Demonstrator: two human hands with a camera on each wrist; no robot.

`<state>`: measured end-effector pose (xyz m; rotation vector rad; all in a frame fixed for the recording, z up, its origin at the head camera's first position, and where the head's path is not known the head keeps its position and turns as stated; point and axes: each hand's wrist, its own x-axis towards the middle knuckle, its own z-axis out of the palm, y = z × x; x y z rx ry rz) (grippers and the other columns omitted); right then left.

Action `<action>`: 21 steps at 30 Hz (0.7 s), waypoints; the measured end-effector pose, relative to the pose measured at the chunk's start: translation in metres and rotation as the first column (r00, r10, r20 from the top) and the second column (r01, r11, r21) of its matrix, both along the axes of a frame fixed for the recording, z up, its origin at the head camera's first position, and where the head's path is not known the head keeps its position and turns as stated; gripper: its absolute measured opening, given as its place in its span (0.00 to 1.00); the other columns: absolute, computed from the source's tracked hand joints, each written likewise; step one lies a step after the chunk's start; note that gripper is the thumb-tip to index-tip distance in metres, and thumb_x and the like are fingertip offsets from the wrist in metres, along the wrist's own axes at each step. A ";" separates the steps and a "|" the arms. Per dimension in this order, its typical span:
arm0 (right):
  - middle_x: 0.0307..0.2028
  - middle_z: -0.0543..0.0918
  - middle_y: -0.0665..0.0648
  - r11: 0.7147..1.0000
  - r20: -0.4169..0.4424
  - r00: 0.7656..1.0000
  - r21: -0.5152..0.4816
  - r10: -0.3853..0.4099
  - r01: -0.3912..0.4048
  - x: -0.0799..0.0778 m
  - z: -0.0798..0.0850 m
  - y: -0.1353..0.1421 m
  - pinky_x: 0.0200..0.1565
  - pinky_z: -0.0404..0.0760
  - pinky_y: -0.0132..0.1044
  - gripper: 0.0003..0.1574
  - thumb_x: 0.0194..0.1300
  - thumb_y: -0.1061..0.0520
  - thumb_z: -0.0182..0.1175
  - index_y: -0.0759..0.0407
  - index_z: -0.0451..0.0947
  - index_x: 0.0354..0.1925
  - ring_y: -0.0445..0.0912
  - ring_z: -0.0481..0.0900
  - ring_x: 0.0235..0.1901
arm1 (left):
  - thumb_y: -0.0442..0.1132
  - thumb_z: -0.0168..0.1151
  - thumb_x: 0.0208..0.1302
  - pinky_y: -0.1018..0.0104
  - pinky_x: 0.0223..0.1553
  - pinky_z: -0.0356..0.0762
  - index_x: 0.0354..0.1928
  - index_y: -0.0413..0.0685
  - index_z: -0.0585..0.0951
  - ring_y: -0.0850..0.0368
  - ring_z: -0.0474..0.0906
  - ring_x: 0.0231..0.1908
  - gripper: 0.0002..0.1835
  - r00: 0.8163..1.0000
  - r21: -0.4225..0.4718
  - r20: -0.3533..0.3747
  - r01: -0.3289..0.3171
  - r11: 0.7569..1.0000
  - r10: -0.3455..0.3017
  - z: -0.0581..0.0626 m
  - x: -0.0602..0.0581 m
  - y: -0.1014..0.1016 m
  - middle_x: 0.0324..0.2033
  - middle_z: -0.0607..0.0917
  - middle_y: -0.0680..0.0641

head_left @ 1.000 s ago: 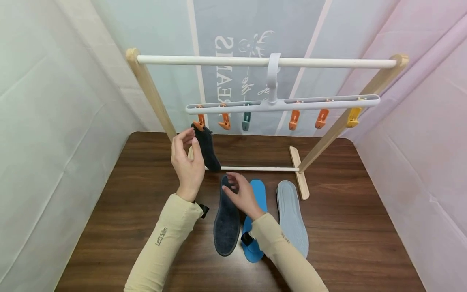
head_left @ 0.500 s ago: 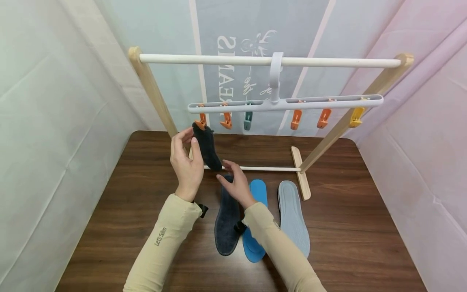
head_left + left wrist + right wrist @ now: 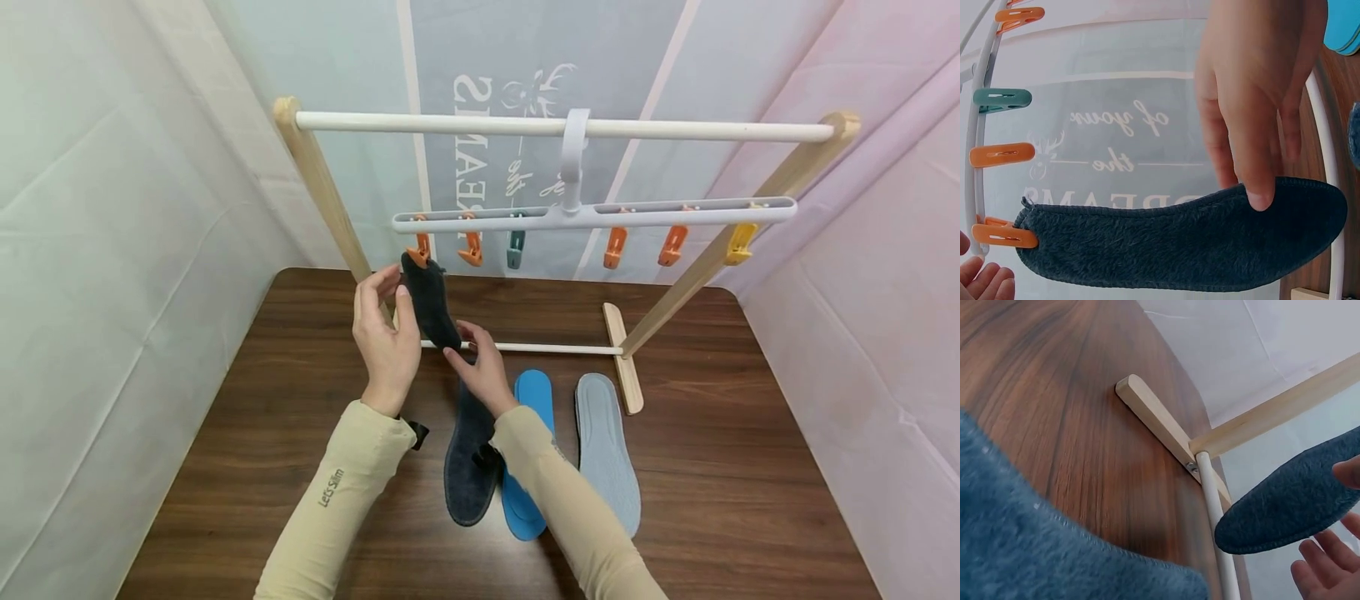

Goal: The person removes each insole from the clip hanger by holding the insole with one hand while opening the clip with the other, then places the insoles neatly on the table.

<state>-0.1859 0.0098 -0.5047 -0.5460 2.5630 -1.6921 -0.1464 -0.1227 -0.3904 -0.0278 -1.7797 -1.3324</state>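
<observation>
A dark blue fleece insole [image 3: 429,304] hangs from the leftmost orange clip [image 3: 1007,236] of a grey clip hanger [image 3: 525,220]. My right hand [image 3: 483,367] has the insole's lower part between thumb and fingers; in the left wrist view the thumb [image 3: 1260,199] lies over its front near the edge, with other fingers partly hidden behind it. My left hand [image 3: 386,333] is raised just left of the insole's top, its fingers loosely bent. In the left wrist view those fingertips [image 3: 988,281] are beside the clip, with nothing held.
On the table [image 3: 247,450] lie a second dark insole [image 3: 468,467], a blue insole [image 3: 534,392] and a grey insole [image 3: 606,450]. A wooden rack with a white top bar [image 3: 465,124] carries the hanger. More clips hang along it, including a green clip [image 3: 515,248] and a yellow clip [image 3: 741,243].
My right hand has moved up and left from above the lying dark insole to the hanging one's lower end. My left hand stays in about the same place.
</observation>
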 end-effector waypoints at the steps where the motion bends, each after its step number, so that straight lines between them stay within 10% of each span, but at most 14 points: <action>1: 0.61 0.71 0.62 1.000 0.010 1.000 -0.008 0.003 -0.003 -0.002 -0.001 -0.001 0.64 0.69 0.45 0.32 0.69 0.52 0.58 0.57 0.64 0.68 0.54 0.69 0.62 | 0.33 0.52 0.70 0.56 0.55 0.73 0.53 0.38 0.76 0.48 0.76 0.51 0.13 1.000 -0.001 0.002 0.000 1.000 0.000 0.000 0.000 0.000 0.50 0.79 0.42; 21: 0.57 0.78 0.60 0.991 0.134 0.991 -0.134 -0.001 0.019 -0.013 0.001 -0.010 0.58 0.76 0.42 0.21 0.72 0.53 0.54 0.59 0.75 0.59 0.52 0.76 0.58 | 0.33 0.53 0.70 0.55 0.55 0.73 0.54 0.37 0.75 0.48 0.76 0.51 0.13 1.000 -0.021 0.008 -0.005 1.000 0.005 0.000 0.000 -0.002 0.51 0.78 0.41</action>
